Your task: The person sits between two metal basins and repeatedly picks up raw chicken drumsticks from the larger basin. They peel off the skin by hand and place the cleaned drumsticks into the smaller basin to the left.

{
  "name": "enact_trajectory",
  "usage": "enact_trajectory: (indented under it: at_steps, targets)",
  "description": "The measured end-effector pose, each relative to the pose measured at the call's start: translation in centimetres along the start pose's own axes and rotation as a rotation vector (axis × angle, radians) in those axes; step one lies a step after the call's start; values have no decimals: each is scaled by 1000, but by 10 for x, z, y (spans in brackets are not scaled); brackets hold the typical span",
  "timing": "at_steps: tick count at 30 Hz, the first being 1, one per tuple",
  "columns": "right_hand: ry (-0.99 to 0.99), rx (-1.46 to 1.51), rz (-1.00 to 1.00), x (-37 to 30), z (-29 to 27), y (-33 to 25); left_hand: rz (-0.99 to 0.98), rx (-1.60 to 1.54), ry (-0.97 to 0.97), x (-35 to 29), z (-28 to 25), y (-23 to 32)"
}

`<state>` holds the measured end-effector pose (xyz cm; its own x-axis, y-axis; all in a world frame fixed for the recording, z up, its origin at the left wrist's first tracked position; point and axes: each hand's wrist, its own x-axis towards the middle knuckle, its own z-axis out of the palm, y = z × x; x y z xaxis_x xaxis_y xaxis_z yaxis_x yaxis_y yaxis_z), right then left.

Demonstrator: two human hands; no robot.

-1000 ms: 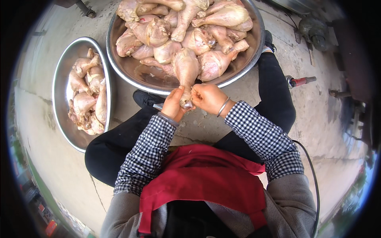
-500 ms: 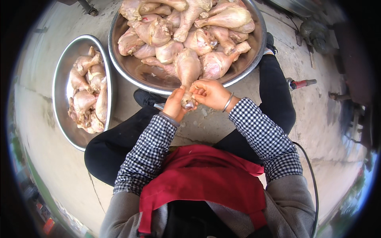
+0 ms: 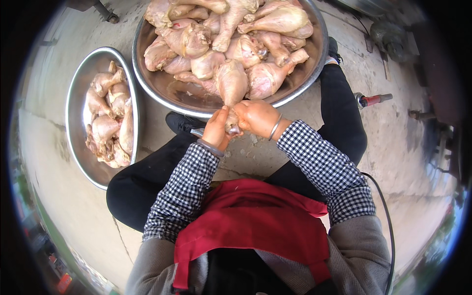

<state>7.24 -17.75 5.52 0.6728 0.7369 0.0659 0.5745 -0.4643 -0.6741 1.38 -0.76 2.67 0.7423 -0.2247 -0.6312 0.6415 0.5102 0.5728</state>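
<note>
A raw poultry drumstick (image 3: 231, 82) lies with its meaty end on the heap in the large metal basin (image 3: 191, 100), its bony end sticking out over the near rim. My left hand (image 3: 215, 129) is closed round that bony end from the left, thumb on top. From the right, my right hand (image 3: 257, 118) is closed against the same end, just above the knob. Its fingers are curled under, so whether a strip of skin is pinched there is hidden. Several more raw drumsticks (image 3: 189, 40) fill the basin behind.
To the left stands a smaller metal basin (image 3: 96, 172) with several drumsticks (image 3: 105, 129) in it. A red-handled tool (image 3: 376, 100) lies on the concrete floor beyond my right leg. A dark cable (image 3: 383, 201) runs down the right side. My bent legs flank the working spot.
My right hand has turned over and closed more tightly against the drumstick's bony end, moving slightly left. My left hand keeps its hold. The view has shifted a little.
</note>
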Motion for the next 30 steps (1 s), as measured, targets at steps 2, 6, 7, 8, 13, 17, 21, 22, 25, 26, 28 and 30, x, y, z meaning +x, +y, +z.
enact_trajectory:
  at_steps: [2,6,7,8,13,17,21,22,25,26,28,30]
  targets:
    - [-101,-91,175,-2,-3,18,-13,-8,-74,0,-5,1]
    - [105,542,252,-16,7,25,-9,-8,-35,0,2,2]
    - [176,660,233,-15,12,21,-11,-6,-40,0,2,2]
    - [143,680,271,-15,11,16,-13,-4,-47,0,1,3]
    - [-16,530,262,-17,-2,-6,2,-45,32,0,2,1]
    - [34,289,161,-21,1,-8,2,-64,22,4,-2,-3]
    - [41,219,165,-20,2,-10,6,-56,46,3,-1,-3]
    - [49,207,160,-20,3,-11,3,-53,56,3,-2,-3]
    - [64,263,188,-19,5,-12,9,-72,76,4,-1,-3]
    - [65,347,227,-20,6,-10,13,-80,81,4,-1,-3]
    - [66,499,302,-19,11,-7,-1,-64,45,4,-3,-2]
    - [64,632,376,-19,17,-3,-5,-52,29,4,-3,-3]
